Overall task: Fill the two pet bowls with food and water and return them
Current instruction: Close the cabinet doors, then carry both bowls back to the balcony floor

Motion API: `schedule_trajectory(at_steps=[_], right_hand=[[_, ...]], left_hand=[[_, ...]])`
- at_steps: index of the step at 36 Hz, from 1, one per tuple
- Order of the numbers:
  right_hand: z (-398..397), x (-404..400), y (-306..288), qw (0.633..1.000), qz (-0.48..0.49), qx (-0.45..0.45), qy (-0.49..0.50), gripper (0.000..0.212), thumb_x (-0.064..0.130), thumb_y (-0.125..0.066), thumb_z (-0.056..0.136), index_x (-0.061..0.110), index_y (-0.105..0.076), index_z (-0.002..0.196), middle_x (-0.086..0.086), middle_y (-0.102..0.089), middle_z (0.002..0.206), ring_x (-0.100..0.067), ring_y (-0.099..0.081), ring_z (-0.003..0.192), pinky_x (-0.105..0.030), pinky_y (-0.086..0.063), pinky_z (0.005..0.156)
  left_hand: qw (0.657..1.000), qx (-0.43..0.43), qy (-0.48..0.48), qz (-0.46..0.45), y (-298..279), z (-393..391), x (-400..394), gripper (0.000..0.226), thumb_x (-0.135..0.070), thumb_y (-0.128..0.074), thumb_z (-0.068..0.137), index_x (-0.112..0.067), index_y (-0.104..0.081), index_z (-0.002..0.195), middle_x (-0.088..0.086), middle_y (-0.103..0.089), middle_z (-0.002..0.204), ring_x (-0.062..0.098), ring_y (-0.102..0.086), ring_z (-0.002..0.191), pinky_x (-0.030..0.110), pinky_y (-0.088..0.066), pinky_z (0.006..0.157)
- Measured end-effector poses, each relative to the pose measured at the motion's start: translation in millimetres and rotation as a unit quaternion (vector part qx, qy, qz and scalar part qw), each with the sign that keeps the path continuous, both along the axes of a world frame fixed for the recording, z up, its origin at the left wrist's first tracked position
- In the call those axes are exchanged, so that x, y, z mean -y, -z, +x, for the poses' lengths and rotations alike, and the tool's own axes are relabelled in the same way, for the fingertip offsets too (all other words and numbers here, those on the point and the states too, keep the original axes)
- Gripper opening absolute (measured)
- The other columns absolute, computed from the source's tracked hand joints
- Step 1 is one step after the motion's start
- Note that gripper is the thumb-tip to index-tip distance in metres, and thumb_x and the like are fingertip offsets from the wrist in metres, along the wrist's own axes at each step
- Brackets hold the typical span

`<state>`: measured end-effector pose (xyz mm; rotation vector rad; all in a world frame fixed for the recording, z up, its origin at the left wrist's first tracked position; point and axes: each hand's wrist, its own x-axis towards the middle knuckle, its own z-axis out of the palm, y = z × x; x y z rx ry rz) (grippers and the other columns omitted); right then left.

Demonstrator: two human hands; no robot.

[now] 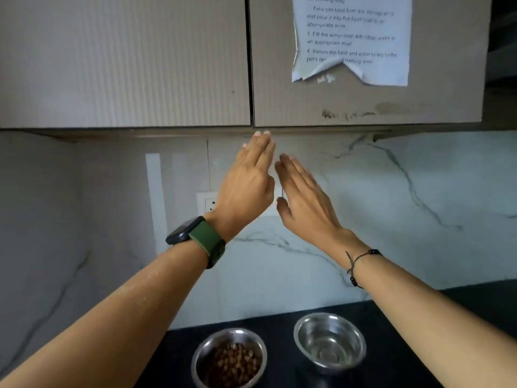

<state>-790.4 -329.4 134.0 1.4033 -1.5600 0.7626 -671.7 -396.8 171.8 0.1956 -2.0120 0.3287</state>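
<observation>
A person's 2 hands are raised side by side in front of a marble-look backsplash (419, 191), both w/ fingers straight and close together, gripping nothing. The left hand (246, 186) reaches highest, its fingertips (263, 133) at the bottom edge of the wall cabinets, right at the seam between the left cabinet door (126, 60) and the right cabinet door (363, 102); whether they touch the edge can't be told. The right hand (305, 197) sits just beside and slightly lower, palm turned away, thumb tucked under. A black smartwatch (181, 231) on a green strap (208, 239) wraps the left wrist; a thin black bead bracelet (361, 261) circles the right.

Below, on the black countertop (279, 317), 2 steel pet bowls stand near the front edge, apart but close. The food bowl (229, 357), on the left, holds brown kibble (232, 359). The water bowl (330, 343), on the right and a bit nearer the backsplash, shows a shiny inside; whether water is in it can't be told.

A white instruction sheet (352, 37) w/ a torn lower edge is stuck to the right cabinet door; its print is blurred, partly readable as steps on food and water bowls. A white wall socket (208, 204) peeks out behind the left wrist.
</observation>
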Motion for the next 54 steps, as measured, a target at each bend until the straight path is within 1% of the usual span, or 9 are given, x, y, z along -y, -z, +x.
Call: schedule_trajectory(at_steps=[7, 14, 20, 26, 30, 39, 43, 47, 54], right_hand=[[-16, -29, 109, 0.981, 0.151, 0.103, 0.058, 0.054, 0.013, -0.044, 0.093, -0.004, -0.029, 0.142, -0.019, -0.026, 0.152, -0.028, -0.02, 0.144, -0.029, -0.008, 0.117], [-21, -51, 179, 0.954, 0.186, 0.212, 0.104, 0.045, 0.014, -0.043, 0.092, -0.004, -0.043, 0.134, -0.02, -0.05, 0.135, -0.034, -0.04, 0.126, -0.04, -0.035, 0.105], [-33, -56, 239, 0.897, 0.139, 0.393, 0.147, 0.029, 0.017, -0.046, 0.09, -0.005, -0.061, 0.1, -0.024, -0.064, 0.104, -0.039, -0.054, 0.102, -0.038, -0.044, 0.082], [-48, -64, 283, 0.718, 0.079, 0.658, 0.214, 0.042, 0.025, -0.048, 0.094, -0.006, -0.05, 0.121, -0.026, -0.057, 0.122, -0.041, -0.056, 0.11, -0.04, -0.047, 0.084], [-56, -61, 300, 0.67, 0.076, 0.709, 0.208, 0.045, 0.033, -0.05, 0.091, -0.003, -0.047, 0.119, -0.024, -0.058, 0.12, -0.043, -0.06, 0.102, -0.049, -0.052, 0.086], [-72, -42, 303, 0.504, -0.013, 0.86, 0.076, 0.045, 0.027, -0.054, 0.09, 0.005, -0.045, 0.128, -0.016, -0.051, 0.127, -0.03, -0.063, 0.088, -0.028, -0.054, 0.047], [-76, -32, 304, 0.434, -0.03, 0.9, 0.022, 0.04, 0.021, -0.058, 0.09, 0.007, -0.048, 0.125, -0.02, -0.051, 0.117, -0.026, -0.054, 0.096, -0.036, -0.059, 0.067], [-83, -21, 312, 0.424, -0.071, 0.902, 0.028, 0.041, 0.01, -0.059, 0.087, 0.005, -0.049, 0.127, -0.017, -0.056, 0.116, -0.018, -0.057, 0.075, -0.035, -0.06, 0.068], [-91, -6, 324, 0.403, -0.148, 0.903, 0.013, 0.048, -0.002, -0.05, 0.086, 0.014, -0.045, 0.131, -0.015, -0.05, 0.127, -0.036, -0.064, 0.098, -0.022, -0.053, 0.044]], left_hand=[[0.967, 0.09, -0.047, 0.232, 119, 17, 4, 0.054, -0.001, -0.044, 0.088, -0.002, -0.033, 0.142, 0.016, -0.033, 0.15, 0.031, -0.033, 0.137, 0.036, -0.03, 0.11], [0.896, 0.068, -0.058, 0.435, 203, 35, -1, 0.041, -0.003, -0.045, 0.09, -0.002, -0.05, 0.131, 0.015, -0.053, 0.135, 0.03, -0.05, 0.122, 0.03, -0.037, 0.102], [0.724, -0.056, -0.102, 0.68, 261, 42, -2, 0.03, -0.014, -0.047, 0.093, -0.004, -0.058, 0.119, 0.016, -0.059, 0.123, 0.03, -0.055, 0.112, 0.031, -0.045, 0.088], [0.554, -0.192, -0.136, 0.799, 305, 43, 8, 0.04, -0.015, -0.059, 0.087, -0.003, -0.047, 0.124, 0.018, -0.054, 0.125, 0.032, -0.055, 0.114, 0.039, -0.048, 0.093], [0.485, -0.22, -0.136, 0.835, 324, 37, 22, 0.055, -0.021, -0.065, 0.081, -0.007, -0.038, 0.127, 0.019, -0.053, 0.129, 0.034, -0.055, 0.117, 0.044, -0.049, 0.096], [0.41, -0.31, -0.122, 0.849, 336, 22, 30, 0.055, -0.014, -0.064, 0.085, -0.007, -0.033, 0.13, 0.013, -0.049, 0.12, 0.018, -0.058, 0.077, 0.026, -0.053, 0.059], [0.376, -0.304, -0.059, 0.873, 337, 15, 27, 0.044, -0.009, -0.057, 0.09, -0.004, -0.039, 0.129, 0.015, -0.048, 0.127, 0.03, -0.054, 0.113, 0.034, -0.054, 0.069], [0.363, -0.319, -0.058, 0.873, 341, 7, 28, 0.039, -0.01, -0.052, 0.093, -0.005, -0.041, 0.13, 0.018, -0.046, 0.131, 0.036, -0.052, 0.115, 0.037, -0.054, 0.073], [0.399, -0.385, -0.08, 0.828, 359, -1, 36, 0.048, 0.005, -0.04, 0.087, -0.012, -0.04, 0.131, 0.012, -0.047, 0.12, 0.033, -0.059, 0.097, 0.032, -0.058, 0.045]])
